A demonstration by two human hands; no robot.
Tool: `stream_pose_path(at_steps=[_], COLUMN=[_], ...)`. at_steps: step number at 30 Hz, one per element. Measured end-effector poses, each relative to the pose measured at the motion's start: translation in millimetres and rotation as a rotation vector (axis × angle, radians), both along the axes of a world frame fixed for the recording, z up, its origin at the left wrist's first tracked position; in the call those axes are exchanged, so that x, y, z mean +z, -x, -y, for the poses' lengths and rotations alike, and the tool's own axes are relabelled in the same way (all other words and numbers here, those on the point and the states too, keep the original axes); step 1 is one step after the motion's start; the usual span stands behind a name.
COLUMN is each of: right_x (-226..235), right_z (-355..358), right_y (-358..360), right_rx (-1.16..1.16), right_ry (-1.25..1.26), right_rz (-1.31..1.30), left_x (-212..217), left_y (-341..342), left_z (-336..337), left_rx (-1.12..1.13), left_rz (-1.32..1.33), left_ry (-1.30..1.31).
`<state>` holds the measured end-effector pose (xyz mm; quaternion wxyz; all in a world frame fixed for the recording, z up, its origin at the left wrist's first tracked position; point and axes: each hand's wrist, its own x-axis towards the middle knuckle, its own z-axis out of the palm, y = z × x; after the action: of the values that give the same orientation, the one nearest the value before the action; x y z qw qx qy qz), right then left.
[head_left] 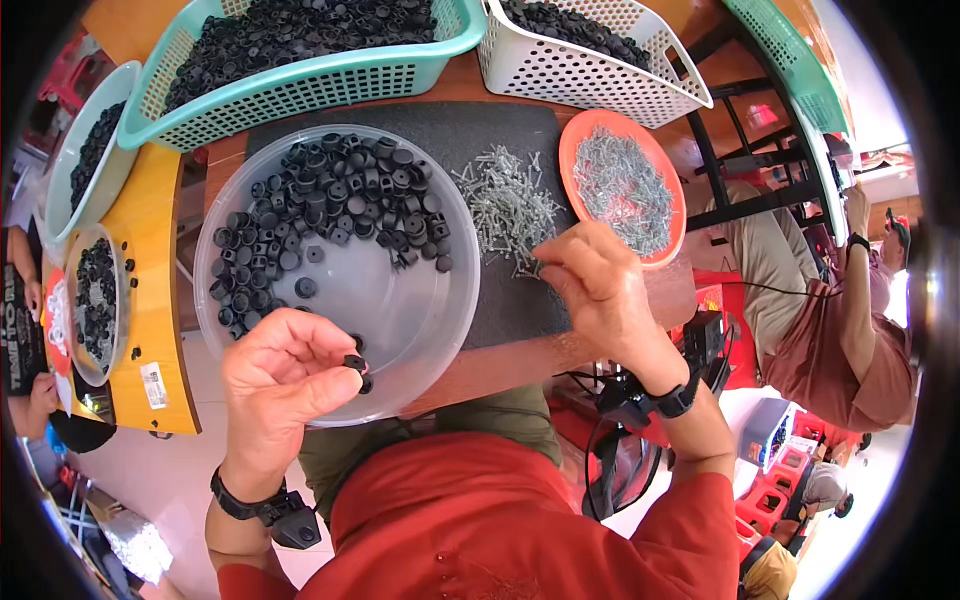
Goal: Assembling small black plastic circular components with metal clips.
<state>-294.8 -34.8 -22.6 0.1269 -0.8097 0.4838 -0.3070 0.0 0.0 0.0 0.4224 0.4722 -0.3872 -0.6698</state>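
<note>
Beyond my red cloth shirt [450,520], I'd steady the black plastic cap [354,362] my left grip [285,375] pinches; right grip [595,285] beside silver metal screws [508,208], closure unclear.

At the left edge of the frame, a co-worker's black fabric shirt [24,345] bears pale block capitals in rows. Nearby, in the left part, a white rectangular label [154,385] on the yellow wooden tabletop [165,290] carries print too small to read.
</note>
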Motion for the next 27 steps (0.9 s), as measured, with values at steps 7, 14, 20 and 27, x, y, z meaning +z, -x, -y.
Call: stream_pose_path(at_steps=[7, 14, 20, 27], right_x=[-9.3, -6.8, -6.1, -9.3], right_z=[-3.3, -12.7, -17.2, -15.6], right_y=[-7.4, 4.3, 4.0, -1.4], right_rx=[-0.008, -0.056, -0.021, -0.066], right_ry=[0.044, -0.002, -0.005, -0.034], right_rz=[-0.005, -0.056, -0.053, 0.023], left_x=[-3.4, -4.1, -7.9, -8.9], left_y=[-1.0, 0.6, 5.6, 6.0], left_z=[-1.4, -4.3, -3.5, -5.2], left_rx=[-0.009, 0.004, 0.023, 0.025], left_rz=[-0.115, -0.106, -0.04, -0.038], left_ry=[0.024, 0.025, 0.093, 0.078])
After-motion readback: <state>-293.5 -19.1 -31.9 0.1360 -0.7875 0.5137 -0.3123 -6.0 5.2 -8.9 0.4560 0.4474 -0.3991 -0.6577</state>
